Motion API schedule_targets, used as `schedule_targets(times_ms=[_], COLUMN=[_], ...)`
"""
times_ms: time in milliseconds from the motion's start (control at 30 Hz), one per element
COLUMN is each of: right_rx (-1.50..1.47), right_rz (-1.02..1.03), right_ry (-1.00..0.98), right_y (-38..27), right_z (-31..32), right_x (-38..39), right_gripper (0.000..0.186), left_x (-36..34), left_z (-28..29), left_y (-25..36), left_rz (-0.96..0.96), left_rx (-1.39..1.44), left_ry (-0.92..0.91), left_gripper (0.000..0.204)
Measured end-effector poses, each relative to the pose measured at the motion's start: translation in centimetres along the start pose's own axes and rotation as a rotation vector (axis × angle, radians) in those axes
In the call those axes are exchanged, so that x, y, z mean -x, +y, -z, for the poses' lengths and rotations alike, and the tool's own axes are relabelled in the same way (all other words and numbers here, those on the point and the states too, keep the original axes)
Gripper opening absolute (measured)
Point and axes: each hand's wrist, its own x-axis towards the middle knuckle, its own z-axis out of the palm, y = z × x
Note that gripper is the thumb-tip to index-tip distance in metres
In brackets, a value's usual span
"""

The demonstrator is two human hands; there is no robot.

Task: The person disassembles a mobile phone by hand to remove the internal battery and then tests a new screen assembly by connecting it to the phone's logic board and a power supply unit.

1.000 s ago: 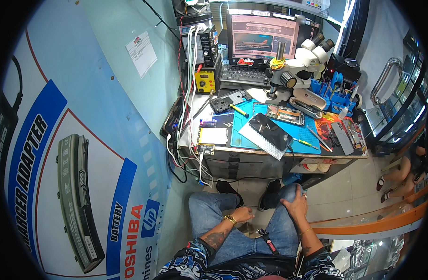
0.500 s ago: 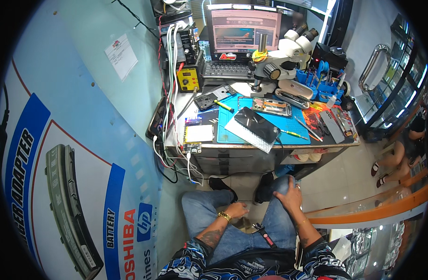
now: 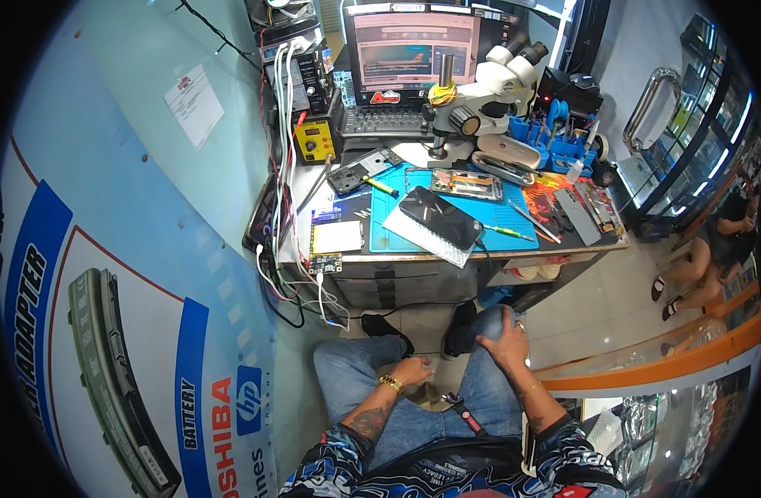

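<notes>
Both my hands rest at my legs, below the workbench. My left hand [image 3: 413, 370], with a gold watch [image 3: 391, 382] at its wrist, hangs by the inside of my left thigh, fingers loosely bent and nothing visible in them. My right hand [image 3: 510, 342] lies on my right knee [image 3: 492, 319] with its fingers apart, holding nothing. On the bench ahead, a black smartphone [image 3: 441, 217] lies on bubble wrap [image 3: 447, 247] over a blue mat [image 3: 389, 236]. An opened phone [image 3: 466, 184] and a separate phone housing [image 3: 362, 171] lie behind it.
A microscope [image 3: 501, 76] stands before a laptop [image 3: 413, 54]. A yellow-fronted station [image 3: 316, 143] and white cables [image 3: 281, 124] line the left. Screwdrivers, tweezers and a blue tool holder [image 3: 567, 153] lie right. A glass counter with an orange edge [image 3: 646, 369] curves beside me; a person [image 3: 721, 241] sits beyond.
The whole view has shifted slightly, so the bench appears farther left. My hands keep their places on my legs, and nothing on the bench has visibly moved.
</notes>
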Motion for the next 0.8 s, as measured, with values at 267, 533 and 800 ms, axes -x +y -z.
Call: schedule_targets(times_ms=[267, 533, 800], right_rx=[0.018, 0.031, 0.007], right_rz=[-0.001, -0.033, -0.029], right_ry=[-0.001, -0.031, -0.048], right_y=[0.16, -0.24, -0.37], right_z=[-0.22, 0.21, 0.47], right_x=[-0.05, 0.02, 0.15], right_gripper=[0.111, 0.110, 0.110], left_x=[0.13, 0.40, 0.26], left_z=[0.21, 0.58, 0.46], left_y=[0.26, 0.61, 0.13], left_rz=[0.005, -0.001, -0.034], left_rx=[-0.011, -0.019, 0.005], left_ry=[-0.008, -0.001, 0.000], left_gripper=[0.055, 0.056, 0.057])
